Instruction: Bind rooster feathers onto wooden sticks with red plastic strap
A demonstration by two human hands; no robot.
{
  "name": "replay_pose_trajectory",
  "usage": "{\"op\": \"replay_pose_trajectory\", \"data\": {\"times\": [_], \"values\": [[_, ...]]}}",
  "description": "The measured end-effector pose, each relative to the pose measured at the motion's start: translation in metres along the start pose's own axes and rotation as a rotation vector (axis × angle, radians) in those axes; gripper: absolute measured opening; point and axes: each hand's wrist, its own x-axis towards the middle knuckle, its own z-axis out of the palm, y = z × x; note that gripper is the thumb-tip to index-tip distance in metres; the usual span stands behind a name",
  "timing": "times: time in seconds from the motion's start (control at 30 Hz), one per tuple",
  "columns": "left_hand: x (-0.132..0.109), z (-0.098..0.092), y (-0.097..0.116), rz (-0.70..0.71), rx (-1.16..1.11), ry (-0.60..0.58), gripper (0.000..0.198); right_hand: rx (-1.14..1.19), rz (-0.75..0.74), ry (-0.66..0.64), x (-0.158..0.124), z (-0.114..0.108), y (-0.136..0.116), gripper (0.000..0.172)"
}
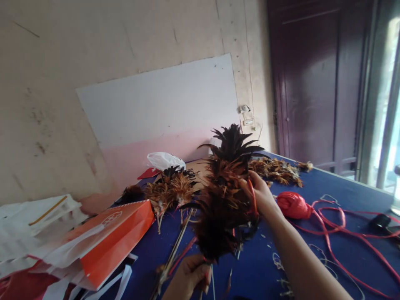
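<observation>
A feather duster (223, 196) with brown and black feathers stands upright, slightly tilted, in front of me. My left hand (192, 275) is closed around its thin stick just below the lowest feathers, with a bit of red between the fingers. At the duster's right side is my right hand (261, 193), its fingers curled and partly hidden among the feathers. A strip of red plastic string (253, 198) runs across these fingers and down along the feathers. Where the strip ends is hidden.
More feather bunches (171, 189) on sticks lie behind, and loose feathers (278, 171) at the back right. A red string bundle (292, 204) trails loops across the blue table (259, 266). An orange-and-white bag (115, 233) lies left; a white plastic bag (165, 160) sits near the wall.
</observation>
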Motion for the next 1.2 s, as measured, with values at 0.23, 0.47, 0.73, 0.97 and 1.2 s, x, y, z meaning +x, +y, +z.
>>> {"op": "replay_pose_trajectory", "data": {"times": [0.23, 0.47, 0.73, 0.97, 1.2], "values": [[0.001, 0.001, 0.0, -0.037, 0.04, -0.081, 0.036, 0.074, 0.042, 0.032, 0.001, -0.021, -0.014, 0.041], [0.004, -0.012, -0.008, 0.049, -0.157, 0.014, 0.037, -0.066, -0.018, -0.079, 0.002, -0.015, -0.006, 0.042], [0.0, -0.023, 0.001, 0.209, -0.581, 0.116, 0.026, -0.656, -0.049, -0.552, -0.012, 0.004, 0.009, 0.036], [-0.001, -0.031, -0.002, 0.249, -0.729, 0.128, 0.029, -0.783, -0.071, -0.97, -0.041, 0.05, 0.016, 0.043], [-0.001, -0.026, -0.006, 0.264, -0.755, 0.056, 0.026, -0.441, -0.062, -0.82, -0.052, 0.072, 0.026, 0.028]]}}
